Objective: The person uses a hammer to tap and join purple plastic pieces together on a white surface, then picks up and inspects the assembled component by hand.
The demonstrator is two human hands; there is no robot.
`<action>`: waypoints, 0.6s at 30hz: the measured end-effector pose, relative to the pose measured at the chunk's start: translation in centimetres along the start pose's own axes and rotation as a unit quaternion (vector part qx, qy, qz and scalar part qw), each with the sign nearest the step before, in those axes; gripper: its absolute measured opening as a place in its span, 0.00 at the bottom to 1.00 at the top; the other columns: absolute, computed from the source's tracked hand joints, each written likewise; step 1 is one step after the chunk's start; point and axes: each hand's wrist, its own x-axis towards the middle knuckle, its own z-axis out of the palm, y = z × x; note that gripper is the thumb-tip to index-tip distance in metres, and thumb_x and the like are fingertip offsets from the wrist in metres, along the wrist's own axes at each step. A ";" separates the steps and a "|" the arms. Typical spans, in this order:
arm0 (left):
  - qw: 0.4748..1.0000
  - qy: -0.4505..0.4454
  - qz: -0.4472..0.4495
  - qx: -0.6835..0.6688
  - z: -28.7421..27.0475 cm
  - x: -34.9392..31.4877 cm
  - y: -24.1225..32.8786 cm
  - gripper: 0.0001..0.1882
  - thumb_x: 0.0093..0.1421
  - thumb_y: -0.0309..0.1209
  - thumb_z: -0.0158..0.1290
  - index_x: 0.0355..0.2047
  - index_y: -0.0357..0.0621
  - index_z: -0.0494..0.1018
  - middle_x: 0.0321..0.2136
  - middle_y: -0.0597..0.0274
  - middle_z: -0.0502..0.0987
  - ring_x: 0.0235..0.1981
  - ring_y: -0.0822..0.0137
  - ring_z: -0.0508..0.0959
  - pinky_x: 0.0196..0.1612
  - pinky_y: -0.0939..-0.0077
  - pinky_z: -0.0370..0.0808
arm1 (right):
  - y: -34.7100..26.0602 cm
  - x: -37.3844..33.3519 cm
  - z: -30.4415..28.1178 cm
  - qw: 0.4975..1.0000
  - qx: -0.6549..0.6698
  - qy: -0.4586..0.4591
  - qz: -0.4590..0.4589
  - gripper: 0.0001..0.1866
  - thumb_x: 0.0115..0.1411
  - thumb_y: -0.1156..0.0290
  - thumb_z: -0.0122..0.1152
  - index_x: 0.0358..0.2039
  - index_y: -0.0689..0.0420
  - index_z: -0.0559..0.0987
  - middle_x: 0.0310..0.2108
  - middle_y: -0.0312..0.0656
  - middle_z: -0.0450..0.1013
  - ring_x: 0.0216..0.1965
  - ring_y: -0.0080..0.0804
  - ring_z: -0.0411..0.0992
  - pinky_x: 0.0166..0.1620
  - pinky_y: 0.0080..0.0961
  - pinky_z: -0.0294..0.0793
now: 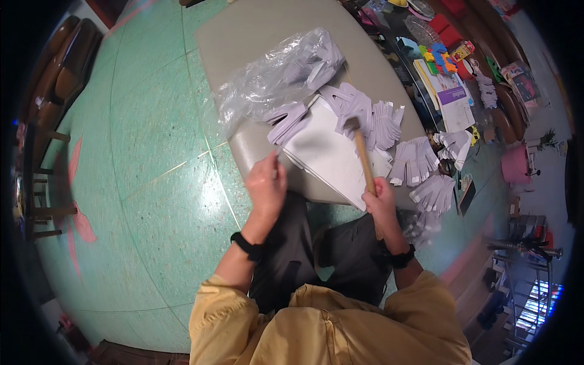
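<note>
My right hand (381,198) is wrapped round the wooden handle of a hammer (364,155), whose dark head is raised over a stack of white sheets (325,146). Pinched closed at the stack's left corner, my left hand (266,182) has a small thin thing at its fingertips that is too blurred to name. Just beyond that hand, folded pale lilac paper strips (287,121) lie against the sheets. More strips fan out in bundles (385,125) along the stack's far right side. The sheets rest on a grey padded bench (240,36) in front of my knees.
A clear plastic bag (255,91) with more strips lies across the bench. Further bundles (415,161) sit at its right edge. On the right, a dark table holds toy blocks (437,59) and papers (453,100). A pink bin (516,165) and brown seats (64,61) stand farther off.
</note>
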 end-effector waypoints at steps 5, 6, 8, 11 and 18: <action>0.993 -0.073 0.078 0.054 5.1 -0.6 2.5 0.10 0.47 0.23 0.51 0.32 0.38 0.73 0.23 0.56 0.74 0.28 0.58 0.74 0.30 0.66 0.71 | -3.7 -3.6 0.0 0.985 0.146 -0.081 -0.037 0.05 0.59 0.73 0.49 0.34 0.58 0.65 0.18 0.34 0.61 0.13 0.17 0.59 0.15 0.16 0.60; 0.978 -0.151 0.098 0.104 6.1 -1.1 2.9 0.10 0.46 0.24 0.51 0.32 0.38 0.73 0.23 0.56 0.74 0.28 0.58 0.73 0.31 0.65 0.70 | -2.6 -4.0 -0.2 0.993 0.107 -0.047 0.021 0.06 0.60 0.70 0.50 0.32 0.57 0.65 0.17 0.33 0.61 0.13 0.16 0.58 0.15 0.15 0.59; 0.933 -0.307 0.110 0.152 6.8 -1.8 4.1 0.12 0.48 0.26 0.49 0.35 0.39 0.71 0.30 0.57 0.75 0.35 0.57 0.73 0.36 0.64 0.69 | -1.3 -4.9 -0.4 0.992 0.081 -0.007 0.100 0.12 0.61 0.62 0.52 0.29 0.57 0.66 0.15 0.30 0.59 0.11 0.14 0.56 0.13 0.14 0.55; 0.975 -0.151 0.151 0.062 6.7 -1.4 4.4 0.15 0.50 0.28 0.47 0.40 0.39 0.70 0.38 0.56 0.74 0.43 0.57 0.71 0.42 0.63 0.67 | -0.7 -5.1 -1.0 0.986 0.064 -0.030 0.152 0.14 0.62 0.59 0.50 0.28 0.56 0.66 0.15 0.30 0.58 0.11 0.14 0.54 0.13 0.14 0.54; 0.927 -0.309 0.164 0.138 8.6 -2.0 2.2 0.28 0.61 0.36 0.39 0.61 0.44 0.52 0.62 0.61 0.52 0.64 0.62 0.49 0.63 0.55 0.44 | -1.9 -4.6 0.7 0.975 0.188 -0.031 0.119 0.18 0.64 0.53 0.43 0.27 0.54 0.66 0.14 0.29 0.57 0.10 0.14 0.52 0.12 0.14 0.51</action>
